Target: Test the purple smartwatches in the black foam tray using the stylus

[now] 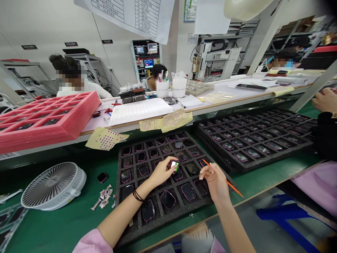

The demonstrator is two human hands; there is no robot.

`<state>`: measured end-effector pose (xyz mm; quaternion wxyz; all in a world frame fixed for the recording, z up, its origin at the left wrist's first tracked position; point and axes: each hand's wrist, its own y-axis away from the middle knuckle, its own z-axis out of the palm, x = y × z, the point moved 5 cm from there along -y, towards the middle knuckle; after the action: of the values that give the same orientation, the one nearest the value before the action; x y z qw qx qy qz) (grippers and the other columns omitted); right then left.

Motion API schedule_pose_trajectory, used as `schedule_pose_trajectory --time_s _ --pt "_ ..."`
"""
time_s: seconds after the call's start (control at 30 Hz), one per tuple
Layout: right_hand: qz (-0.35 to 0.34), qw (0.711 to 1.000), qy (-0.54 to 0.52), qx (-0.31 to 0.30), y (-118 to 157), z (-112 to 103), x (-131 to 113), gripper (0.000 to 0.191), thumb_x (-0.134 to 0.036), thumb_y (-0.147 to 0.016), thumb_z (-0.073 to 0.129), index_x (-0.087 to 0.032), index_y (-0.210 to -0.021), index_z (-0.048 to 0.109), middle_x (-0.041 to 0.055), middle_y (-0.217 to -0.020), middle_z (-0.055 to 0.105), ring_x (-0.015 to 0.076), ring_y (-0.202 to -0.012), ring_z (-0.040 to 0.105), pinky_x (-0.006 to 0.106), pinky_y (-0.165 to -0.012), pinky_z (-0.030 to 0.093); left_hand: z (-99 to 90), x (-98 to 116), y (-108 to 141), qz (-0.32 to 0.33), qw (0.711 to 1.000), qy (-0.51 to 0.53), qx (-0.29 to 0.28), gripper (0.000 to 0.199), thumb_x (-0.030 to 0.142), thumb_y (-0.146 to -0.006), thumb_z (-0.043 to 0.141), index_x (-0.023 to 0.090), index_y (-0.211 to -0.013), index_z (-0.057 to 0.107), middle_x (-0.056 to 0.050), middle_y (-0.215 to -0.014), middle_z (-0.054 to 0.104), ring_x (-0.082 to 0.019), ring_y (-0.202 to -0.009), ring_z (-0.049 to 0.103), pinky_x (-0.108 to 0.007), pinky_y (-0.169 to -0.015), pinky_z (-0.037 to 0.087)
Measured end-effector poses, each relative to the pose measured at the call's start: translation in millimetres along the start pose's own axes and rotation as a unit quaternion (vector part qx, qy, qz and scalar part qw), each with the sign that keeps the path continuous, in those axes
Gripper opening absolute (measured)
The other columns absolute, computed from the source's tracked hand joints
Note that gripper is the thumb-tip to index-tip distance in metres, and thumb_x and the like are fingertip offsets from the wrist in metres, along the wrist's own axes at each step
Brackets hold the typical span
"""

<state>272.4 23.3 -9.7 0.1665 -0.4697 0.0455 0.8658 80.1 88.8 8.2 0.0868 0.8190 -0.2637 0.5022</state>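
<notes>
My left hand [163, 172] holds a small watch-like device [174, 166] with a lit white and green screen, its thumb lying on the screen. In my right hand [215, 177] is a thin orange stick [234, 188], slanting down to the right; the fingers are closed round it. Both hands are above a black foam tray [158, 219], whose compartments hold several dark-screened devices with purplish frames. One such device [147, 210] lies in a compartment near the front left. A gap separates the stick from the lit device.
A white round fan [54, 185], a loose device [102, 177] and paper scraps [104, 197] lie left of the tray. Another filled black tray [252, 165] stands right. Above are a shelf [205, 107] and a pink foam tray [79, 117]. Another person's hand [326, 100] is at far right.
</notes>
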Motion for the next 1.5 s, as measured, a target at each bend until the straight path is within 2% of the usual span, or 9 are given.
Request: schedule_pose_trajectory --time_s 0.13,0.4,0.63,0.9,1.07,1.3,1.5 --pt "0.002 1.0 0.001 -0.002 0.2 0.3 -0.3 0.034 -0.038 -0.078 0.067 -0.021 -0.06 0.043 0.0008 -0.059 0.065 0.0137 -0.047 0.057 0.025 -0.052 0.048 -0.1 1.9 -0.1 0.016 0.999 -0.043 -0.001 0.026 0.031 -0.088 0.05 0.02 -0.111 0.057 0.002 -0.072 0.058 -0.014 -0.063 0.058 -0.023 -0.058 0.041" --pt "0.003 1.0 0.003 -0.003 0.3 0.9 -0.6 0.035 -0.038 -0.077 0.068 -0.021 -0.06 0.043 0.0007 -0.059 0.065 0.0137 -0.047 0.057 0.025 -0.052 0.048 0.4 0.4 1.2 0.021 0.998 -0.059 0.001 0.027 0.032 -0.089 0.049 0.02 -0.112 0.057 0.001 -0.074 0.059 -0.014 -0.063 0.055 -0.023 -0.059 0.04" --pt "0.002 1.0 0.002 -0.004 0.1 -0.2 0.4 0.035 -0.039 -0.079 0.067 -0.021 -0.061 0.042 0.0008 -0.06 0.065 0.0139 -0.048 0.057 0.026 -0.052 0.048 0.4 1.6 0.8 0.016 0.999 -0.046 0.006 0.027 0.033 -0.089 0.05 0.02 -0.111 0.058 0.0 -0.076 0.06 -0.015 -0.065 0.057 -0.024 -0.06 0.043" --pt "0.0 1.0 0.003 -0.007 0.5 -0.3 0.3 0.036 -0.04 -0.08 0.066 -0.021 -0.061 0.043 0.0006 -0.061 0.065 0.0145 -0.048 0.057 0.027 -0.052 0.048 -0.9 2.6 -0.2 0.015 1.0 0.022 0.011 0.027 0.036 -0.091 0.044 0.02 -0.108 0.058 -0.002 -0.087 0.064 -0.016 -0.074 0.061 -0.026 -0.069 0.047" --pt "0.004 1.0 0.002 -0.005 0.9 -0.8 0.3 0.035 -0.039 -0.08 0.066 -0.021 -0.061 0.043 0.0004 -0.061 0.065 0.014 -0.048 0.057 0.026 -0.053 0.048 -1.4 -0.2 -0.7 0.01 1.0 0.019 0.02 0.026 0.032 -0.09 0.045 0.02 -0.11 0.056 -0.001 -0.081 0.062 -0.015 -0.071 0.06 -0.026 -0.068 0.047" --pt "-0.004 1.0 0.003 -0.004 0.9 0.1 -0.1 0.035 -0.039 -0.08 0.066 -0.021 -0.061 0.043 0.0006 -0.06 0.064 0.014 -0.048 0.057 0.026 -0.052 0.048 -1.2 -5.5 -0.3 0.006 1.0 -0.001 0.02 0.03 0.028 -0.086 0.053 0.021 -0.115 0.055 -0.003 -0.092 0.064 -0.015 -0.073 0.059 -0.024 -0.065 0.045" --pt "-0.002 1.0 0.001 -0.003 0.9 -0.3 -0.2 0.033 -0.037 -0.079 0.066 -0.022 -0.061 0.044 0.0003 -0.06 0.065 0.014 -0.048 0.057 0.026 -0.051 0.048 -0.5 -2.6 -0.5 0.002 1.0 0.011 0.013 0.027 0.029 -0.086 0.053 0.02 -0.112 0.057 -0.001 -0.086 0.063 -0.014 -0.07 0.06 -0.024 -0.064 0.046"
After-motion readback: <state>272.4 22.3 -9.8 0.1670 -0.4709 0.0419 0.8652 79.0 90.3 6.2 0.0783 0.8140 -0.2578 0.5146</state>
